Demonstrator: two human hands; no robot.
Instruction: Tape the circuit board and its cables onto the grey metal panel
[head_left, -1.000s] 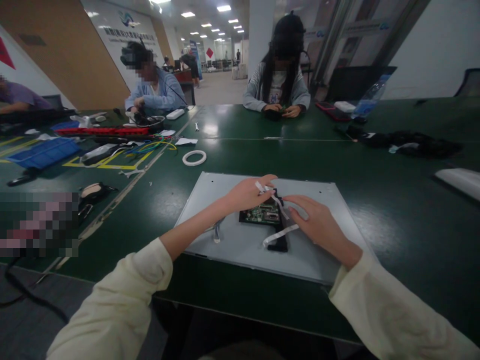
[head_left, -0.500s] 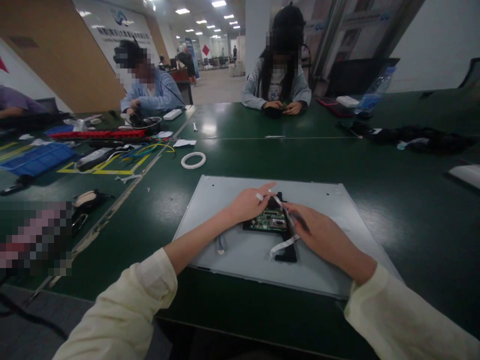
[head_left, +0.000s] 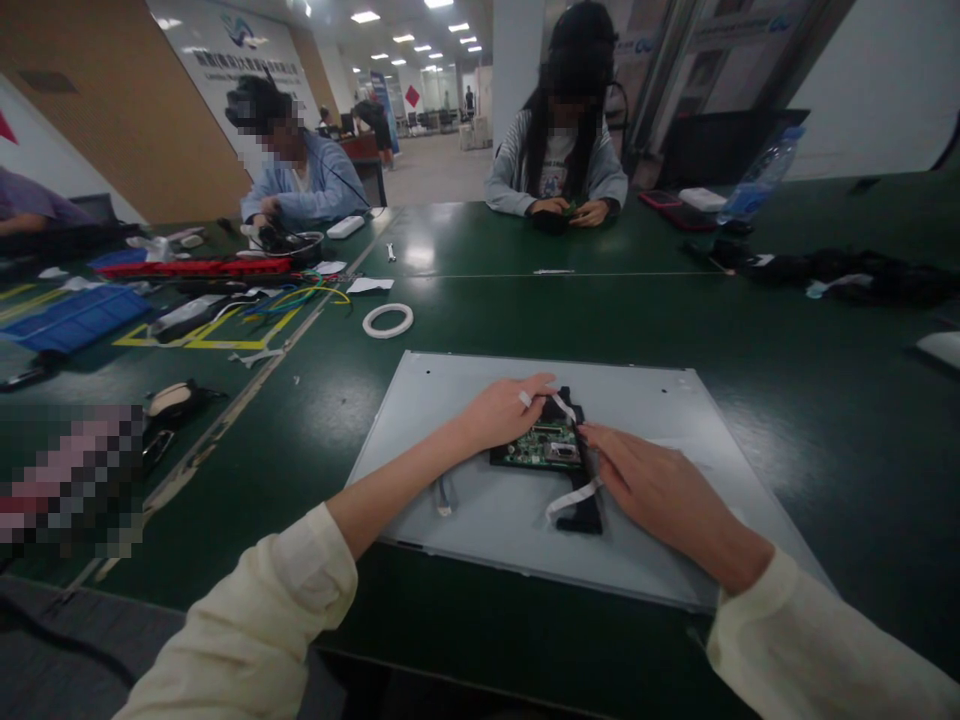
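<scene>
My left hand (head_left: 504, 412) is closed at the upper edge of a green circuit board (head_left: 546, 446) on a black bracket (head_left: 581, 515). Its fingertips meet one end of a white ribbon cable (head_left: 574, 497); a small white piece shows at a finger. Lower down the same cable, my right hand (head_left: 652, 485) has its fingers pressed together on it, thumb mostly hidden. The cable's lower end curls loose over the bracket. Beneath everything lies a flat grey panel (head_left: 457, 385). A short wire with a white plug (head_left: 444, 500) rests left of the board.
A white ring-shaped roll (head_left: 388, 321) lies beyond the panel on the green table (head_left: 480, 310). To the left are a blue tray (head_left: 75, 315), coloured wires (head_left: 300, 300) and tools. A bottle (head_left: 765, 175) and black cloth-like items sit at right. Two people work opposite.
My right hand has shifted slightly right and down along the cable, its fingers now flatter against it. My left hand stays at the board's upper edge. The view has shifted slightly.
</scene>
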